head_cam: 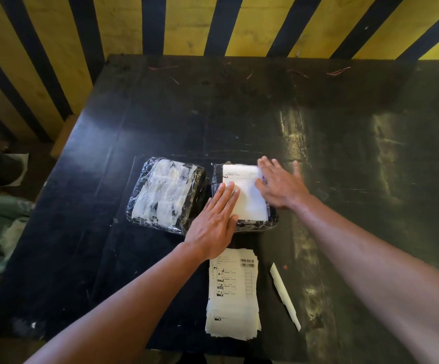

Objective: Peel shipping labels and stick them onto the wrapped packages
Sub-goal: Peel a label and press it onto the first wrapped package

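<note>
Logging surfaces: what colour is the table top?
Black, scuffed and scratched table top, seen in the head view.

No legible text on labels

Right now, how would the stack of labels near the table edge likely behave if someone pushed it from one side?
The stack of labels would probably shear and fan out rather than slide as one block, since its sheets already sit staggered and loose. It looks light and floppy: thin paper, edges uneven. The table looks smooth, so the bottom sheets may slip easily.
</note>
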